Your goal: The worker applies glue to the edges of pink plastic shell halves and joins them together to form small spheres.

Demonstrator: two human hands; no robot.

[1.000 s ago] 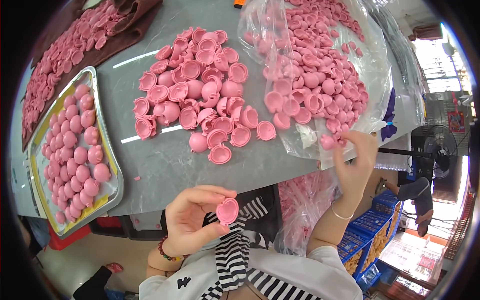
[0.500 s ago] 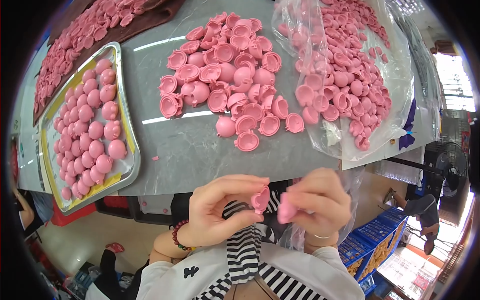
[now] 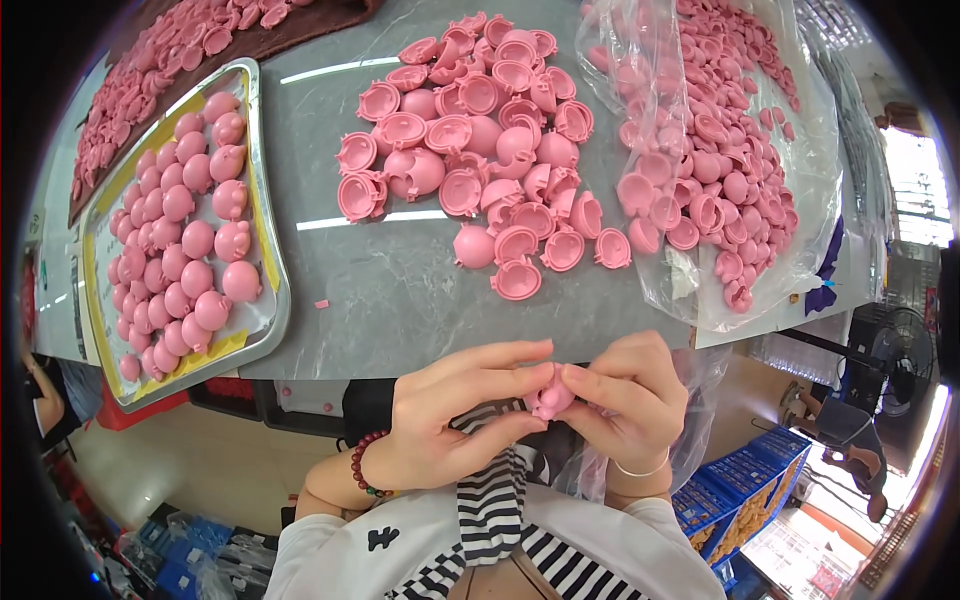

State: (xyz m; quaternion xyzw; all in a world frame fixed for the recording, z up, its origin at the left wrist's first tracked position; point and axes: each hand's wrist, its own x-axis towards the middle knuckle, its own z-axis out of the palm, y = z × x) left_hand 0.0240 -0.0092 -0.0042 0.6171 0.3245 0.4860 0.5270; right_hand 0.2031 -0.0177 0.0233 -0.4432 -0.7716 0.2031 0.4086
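Observation:
Just off the table's near edge, my two hands meet around a small pink plastic ball [image 3: 549,396], its halves brought against each other. My left hand [image 3: 455,410] pinches it from the left between thumb and fingers. From the right, my right hand [image 3: 632,395] grips it, thumb and fingertips closed. Whether the seam is fully closed cannot be made out. Beyond my hands lies a loose heap of pink half shells [image 3: 460,190], some hollow side up. To the left, a metal tray [image 3: 283,300] holds many round pink balls.
A clear plastic bag [image 3: 650,290] spills more pink shells on the right. Far left, a brown cloth [image 3: 300,42] carries another pile. A pink scrap [image 3: 321,304] lies on the grey table [image 3: 400,320]. Blue crates [image 3: 735,480] stand at lower right; another person [image 3: 850,430] is beyond them.
My hands have come together; the two pink shells held apart before now touch as one ball. The view has shifted slightly.

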